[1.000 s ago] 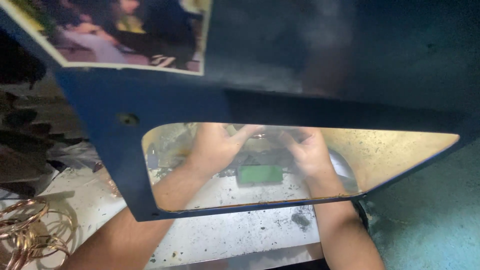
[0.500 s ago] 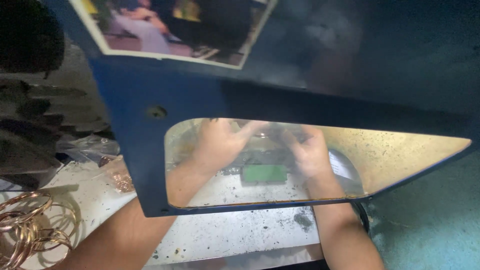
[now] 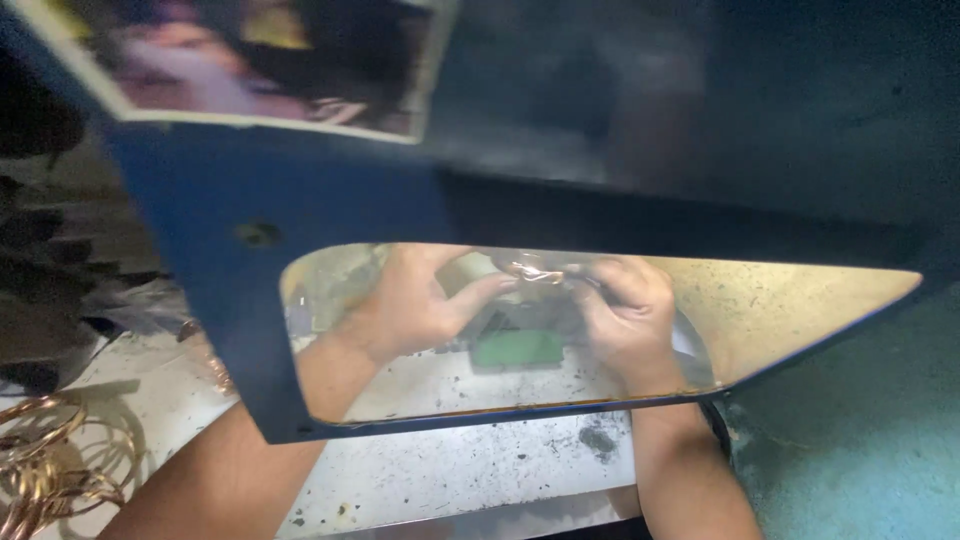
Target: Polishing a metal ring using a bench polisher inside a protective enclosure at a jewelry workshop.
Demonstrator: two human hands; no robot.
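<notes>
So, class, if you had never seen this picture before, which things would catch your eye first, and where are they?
First, the big blue guard panel filling the upper frame, with a clear, yellowed window cut into it. Through that window the left hand and right hand meet over a small shiny piece, above a green block. At the lower left, loose coils of copper wire lie on the speckled white bench.

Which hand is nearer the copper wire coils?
Left. The left hand works behind the window, on the side of the copper wire coils; the right hand is farther across.
</notes>
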